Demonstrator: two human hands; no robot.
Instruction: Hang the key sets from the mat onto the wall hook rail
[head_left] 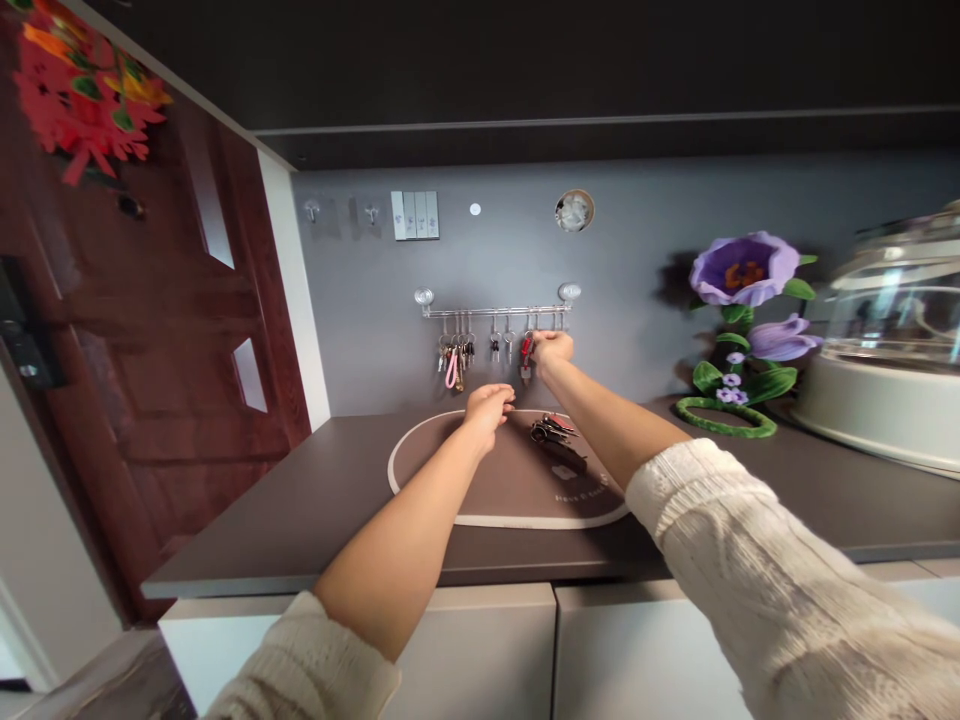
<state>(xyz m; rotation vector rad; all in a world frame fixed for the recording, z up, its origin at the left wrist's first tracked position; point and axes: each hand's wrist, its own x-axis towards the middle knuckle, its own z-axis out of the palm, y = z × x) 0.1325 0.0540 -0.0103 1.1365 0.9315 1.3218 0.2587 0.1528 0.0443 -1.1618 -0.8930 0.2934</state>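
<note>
At the rail [495,312] on the wall, my right hand [553,348] is closed, its fingertips pinched at the top of a bunch of keys with a red tag [526,350]. The fingers partly hide that bunch and the hooks beside it. My left hand [490,408] is lower and to the left, above the mat, fingers loosely curled and slightly apart with nothing visible in them. Another bunch of keys [553,430] with a dark strap lies on the brown mat [450,490]. Several key sets, one with a pink loop [451,370], hang at the rail's left.
A knitted purple flower [744,270] and a clear-domed white appliance [877,400] stand on the right of the dark counter [247,520]. A dark cabinet [525,60] overhangs the counter. On the left is a reddish-brown door [172,420]. A round wall opening [574,211] is above the rail.
</note>
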